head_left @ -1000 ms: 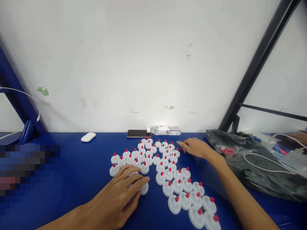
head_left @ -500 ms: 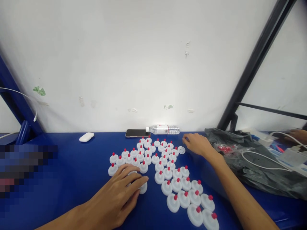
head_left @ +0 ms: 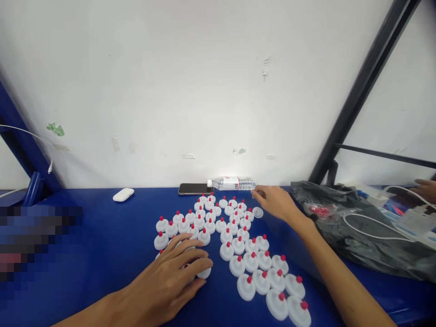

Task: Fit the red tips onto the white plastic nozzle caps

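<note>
My left hand (head_left: 180, 272) lies palm down over several white round caps with red tips, its fingers stretched out and spread. One white cap (head_left: 205, 271) shows beyond its fingertips; those under the palm are mostly hidden. My right hand (head_left: 274, 200) is held at the far side, fingers bent and drawn together in a pinch; anything between them is too small to make out. Just below its fingertips lies a white round cap without a red tip (head_left: 258, 212). Many more red-tipped caps (head_left: 250, 262) stand in two loose groups on the blue table (head_left: 112, 236).
A clear water bottle (head_left: 231, 183) lies along the wall beside a dark phone (head_left: 192, 189). A white earbud case (head_left: 123, 195) sits at the left. On the right is a dark plastic bag (head_left: 361, 254) with a small bag of red pieces (head_left: 320, 210) and a white cable (head_left: 374, 236).
My right hand has moved slightly left, towards the bottle's base and the cap without a tip. My left hand has shifted a little; its fingers are spread wider over the caps.
</note>
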`<act>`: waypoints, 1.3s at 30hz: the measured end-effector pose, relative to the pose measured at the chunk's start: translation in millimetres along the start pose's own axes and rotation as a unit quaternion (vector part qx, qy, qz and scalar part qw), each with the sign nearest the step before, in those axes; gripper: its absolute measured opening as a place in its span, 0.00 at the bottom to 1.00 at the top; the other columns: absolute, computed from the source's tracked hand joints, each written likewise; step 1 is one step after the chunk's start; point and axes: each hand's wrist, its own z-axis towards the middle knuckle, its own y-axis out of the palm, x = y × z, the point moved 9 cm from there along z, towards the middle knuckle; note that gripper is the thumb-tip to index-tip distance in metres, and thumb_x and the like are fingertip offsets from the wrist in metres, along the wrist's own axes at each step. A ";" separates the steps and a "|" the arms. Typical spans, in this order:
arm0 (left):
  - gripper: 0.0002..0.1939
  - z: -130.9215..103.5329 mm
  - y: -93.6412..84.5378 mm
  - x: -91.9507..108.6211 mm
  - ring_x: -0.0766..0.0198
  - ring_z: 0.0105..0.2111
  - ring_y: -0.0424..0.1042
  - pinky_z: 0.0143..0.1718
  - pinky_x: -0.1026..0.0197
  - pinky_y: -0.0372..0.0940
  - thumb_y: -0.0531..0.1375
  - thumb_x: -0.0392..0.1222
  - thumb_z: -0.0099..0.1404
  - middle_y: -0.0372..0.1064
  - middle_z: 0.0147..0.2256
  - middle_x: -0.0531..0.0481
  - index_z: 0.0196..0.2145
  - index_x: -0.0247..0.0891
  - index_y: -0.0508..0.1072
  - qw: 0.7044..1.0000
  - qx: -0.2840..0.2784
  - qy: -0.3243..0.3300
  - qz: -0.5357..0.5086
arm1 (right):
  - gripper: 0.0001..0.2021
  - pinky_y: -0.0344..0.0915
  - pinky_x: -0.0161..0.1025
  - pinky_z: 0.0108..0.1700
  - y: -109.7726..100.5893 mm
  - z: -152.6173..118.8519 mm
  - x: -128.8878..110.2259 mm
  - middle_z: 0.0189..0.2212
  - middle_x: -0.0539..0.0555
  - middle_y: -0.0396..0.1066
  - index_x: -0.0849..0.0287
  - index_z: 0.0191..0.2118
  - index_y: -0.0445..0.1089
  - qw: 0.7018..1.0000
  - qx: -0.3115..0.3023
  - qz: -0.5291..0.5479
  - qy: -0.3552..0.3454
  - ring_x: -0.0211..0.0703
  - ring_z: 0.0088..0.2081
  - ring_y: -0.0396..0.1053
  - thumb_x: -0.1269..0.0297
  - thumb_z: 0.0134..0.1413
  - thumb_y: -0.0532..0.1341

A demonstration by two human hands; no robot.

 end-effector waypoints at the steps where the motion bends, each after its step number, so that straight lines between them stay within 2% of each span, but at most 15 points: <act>1: 0.15 1.1 -2.2 1.7 0.52 0.57 0.71 0.64 0.43 0.62 0.56 0.32 0.76 0.75 0.51 0.46 0.58 0.42 0.68 1.000 0.005 0.004 -0.007 | 0.16 0.68 0.42 0.40 0.6 -0.2 -0.2 0.36 0.54 0.80 0.54 0.43 0.77 1.000 -0.004 0.004 -0.002 0.50 0.41 0.78 0.55 0.75 0.53; 4: 0.16 3.2 -6.3 3.8 0.52 0.53 0.70 0.57 0.47 0.67 0.55 0.30 0.76 0.72 0.50 0.44 0.58 0.42 0.68 1.000 0.011 0.002 -0.017 | 0.14 0.69 0.42 0.41 8.6 -0.2 0.4 0.38 0.54 0.80 0.54 0.42 0.78 0.999 -0.038 0.012 -0.010 0.49 0.41 0.77 0.52 0.71 0.58; 7: 0.19 2.9 -6.6 2.7 0.52 0.51 0.68 0.53 0.49 0.68 0.54 0.30 0.76 0.69 0.50 0.42 0.61 0.42 0.67 1.000 0.011 -0.007 -0.011 | 0.13 0.74 0.48 0.48 20.3 0.6 3.5 0.48 0.56 0.77 0.57 0.50 0.75 0.997 -0.081 0.011 -0.012 0.48 0.46 0.76 0.55 0.70 0.62; 10: 0.23 1.4 -5.8 1.1 0.52 0.51 0.67 0.52 0.50 0.68 0.53 0.29 0.76 0.68 0.50 0.42 0.64 0.43 0.65 1.000 0.014 -0.012 -0.014 | 0.16 0.75 0.51 0.51 29.0 1.6 6.8 0.56 0.58 0.72 0.57 0.57 0.71 0.993 -0.114 0.014 -0.014 0.49 0.50 0.75 0.58 0.70 0.63; 18: 0.24 1.3 -4.7 -0.3 0.52 0.50 0.66 0.52 0.49 0.68 0.54 0.28 0.75 0.68 0.50 0.43 0.64 0.44 0.63 1.000 0.014 -0.017 -0.020 | 0.16 0.75 0.51 0.52 31.8 3.5 13.7 0.57 0.58 0.72 0.57 0.58 0.71 0.991 -0.125 0.040 -0.016 0.50 0.51 0.74 0.58 0.70 0.63; 20: 0.26 2.1 -3.6 -0.9 0.51 0.51 0.66 0.52 0.48 0.68 0.54 0.28 0.74 0.69 0.50 0.43 0.66 0.44 0.62 0.999 0.009 -0.021 -0.023 | 0.14 0.75 0.51 0.51 28.5 3.2 12.3 0.54 0.58 0.73 0.57 0.56 0.72 0.992 -0.110 0.053 -0.022 0.48 0.49 0.75 0.58 0.70 0.63; 22: 0.27 2.5 -3.2 -1.0 0.51 0.51 0.66 0.54 0.47 0.68 0.55 0.28 0.74 0.69 0.50 0.44 0.67 0.44 0.61 0.999 0.006 -0.023 -0.029 | 0.13 0.73 0.48 0.50 23.3 2.5 7.1 0.48 0.56 0.77 0.57 0.50 0.75 0.993 -0.089 0.075 -0.037 0.48 0.46 0.76 0.56 0.72 0.60; 25: 0.29 2.2 -3.0 0.1 0.51 0.52 0.66 0.56 0.45 0.67 0.55 0.27 0.73 0.70 0.50 0.44 0.68 0.44 0.60 0.999 -0.001 -0.022 -0.031 | 0.17 0.69 0.44 0.47 16.2 0.7 -5.8 0.38 0.54 0.81 0.55 0.41 0.79 0.988 -0.065 0.119 -0.079 0.49 0.42 0.78 0.51 0.71 0.57; 30: 0.29 2.4 -4.4 1.9 0.51 0.52 0.67 0.56 0.45 0.67 0.54 0.27 0.72 0.71 0.49 0.44 0.67 0.43 0.61 0.999 -0.005 -0.020 -0.033 | 0.13 0.67 0.39 0.43 14.0 -3.5 -20.9 0.35 0.50 0.83 0.52 0.33 0.80 0.971 -0.081 0.185 -0.131 0.47 0.39 0.79 0.51 0.64 0.64; 36: 0.26 4.0 -8.6 3.0 0.52 0.51 0.69 0.56 0.47 0.68 0.55 0.27 0.71 0.72 0.48 0.45 0.63 0.43 0.65 0.999 0.012 -0.021 -0.029 | 0.11 0.67 0.38 0.36 14.1 -6.4 -19.2 0.31 0.49 0.83 0.53 0.33 0.81 0.958 -0.101 0.236 -0.130 0.46 0.32 0.78 0.51 0.58 0.68; 39: 0.25 5.4 -10.9 3.6 0.53 0.50 0.69 0.56 0.48 0.69 0.55 0.27 0.71 0.72 0.48 0.45 0.62 0.43 0.67 0.999 0.015 -0.023 -0.030 | 0.10 0.68 0.39 0.36 11.8 -6.3 -18.1 0.29 0.50 0.82 0.53 0.31 0.81 0.954 -0.100 0.253 -0.127 0.47 0.32 0.78 0.52 0.55 0.70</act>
